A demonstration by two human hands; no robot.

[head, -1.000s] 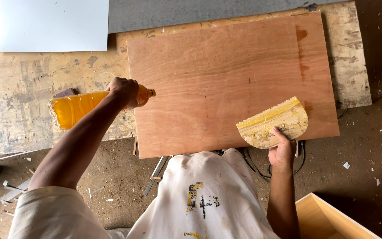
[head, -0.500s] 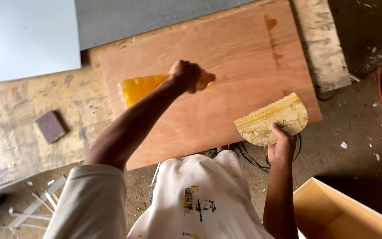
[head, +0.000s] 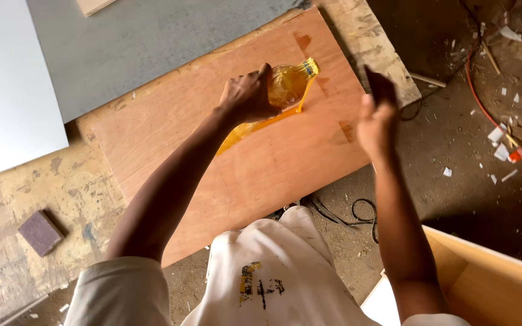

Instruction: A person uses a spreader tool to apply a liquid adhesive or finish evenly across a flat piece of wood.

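Head view, left to right: sanding block (head: 41, 232) on stained counter (head: 7, 199); left hand (head: 246, 95), fingers wrapped round yellow bottle (head: 285, 87) tipped over plywood panel (head: 243, 163); right hand (head: 376, 118) raised, fingers pinching dark scraper (head: 379, 84).

Bare plywood panel (head: 261, 175) lies open at centre frame. A tilted yellow bottle (head: 285, 90) blocks its upper part; a sanding block (head: 40, 232) sits lower left.
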